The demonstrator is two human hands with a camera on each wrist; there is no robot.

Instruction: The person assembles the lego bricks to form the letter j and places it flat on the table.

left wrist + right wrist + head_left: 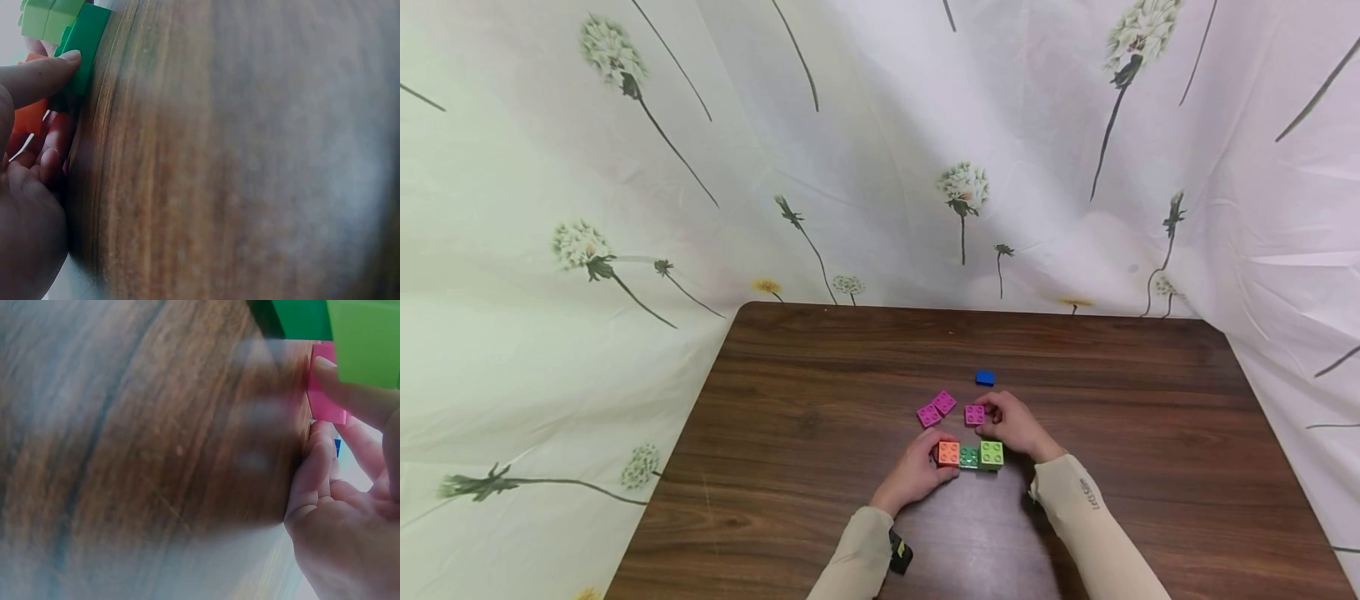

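Observation:
A joined block build lies before me: a dark green toy brick [968,457] with an orange brick [949,452] on its left end and a light green brick [991,454] on its right end. My left hand [921,468] grips the build at its orange end, thumb against the dark green brick [87,47] in the left wrist view. My right hand [1013,423] pinches a pink brick [974,415] on the table just behind the build. In the right wrist view, the thumb presses one side of that pink brick [324,394].
Two more pink bricks, a nearer one [928,415] and a farther one [944,402], lie left of the held one, touching or nearly so. A blue brick [985,378] lies farther back. The brown wooden table [820,358] meets a flower-patterned cloth [880,208] behind it.

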